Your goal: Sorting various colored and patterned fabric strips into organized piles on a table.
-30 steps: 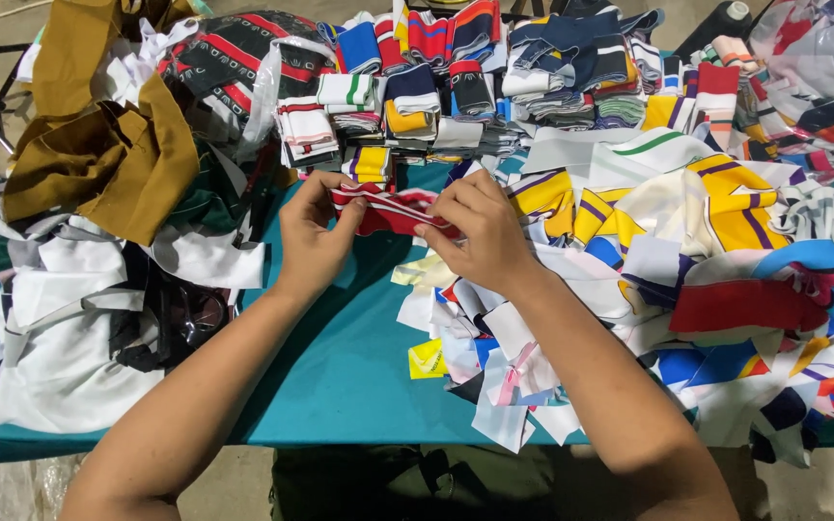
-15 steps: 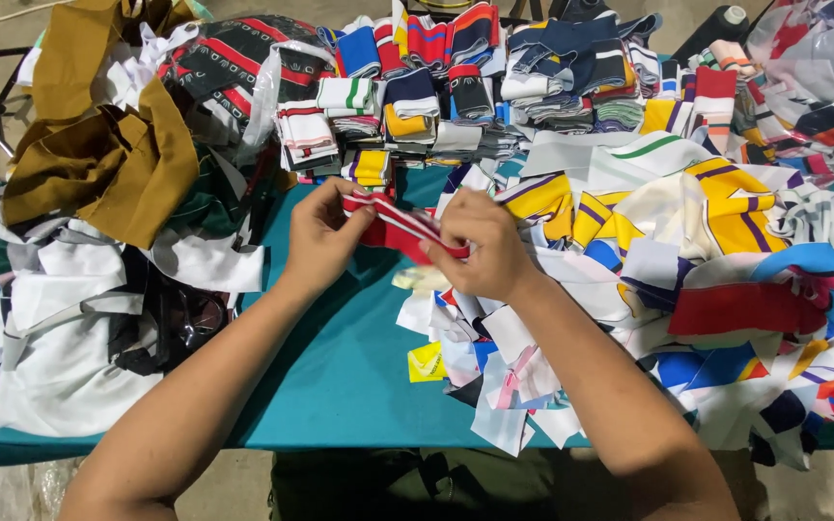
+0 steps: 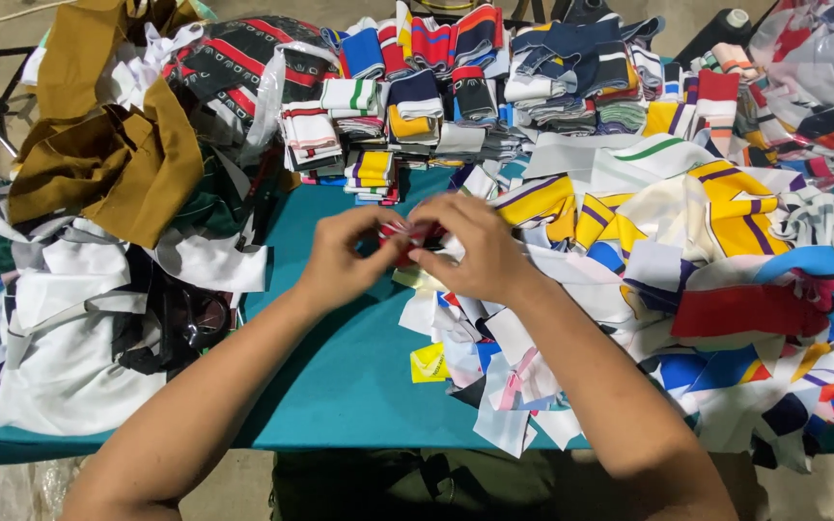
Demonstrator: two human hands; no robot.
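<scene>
Covering nearly the whole view, a teal table carries heaps of cloth on three sides. To the right spreads the biggest heap, a loose pile of fabric offcuts in white, yellow, blue and red that spills toward the near edge. On the left lies a mound of white and dark cloth, with a crumpled mustard-brown fabric on top of it and a black garment with red stripes under clear plastic just behind. Along the far side stand rows of folded striped bands, stacked tightly in blue, red, white, yellow and navy.

Both bare forearms come in from the bottom edge and meet over the middle of the table. The left hand and the right hand are close together, fingers bent inward, pinching a small red and white striped band between them. That band sits above the table at the left rim of the offcut pile, mostly hidden by the fingers and somewhat blurred, so its exact shape cannot be told. Just below the right forearm, a small yellow scrap lies flat on the teal surface, beside white and pink pieces.
</scene>
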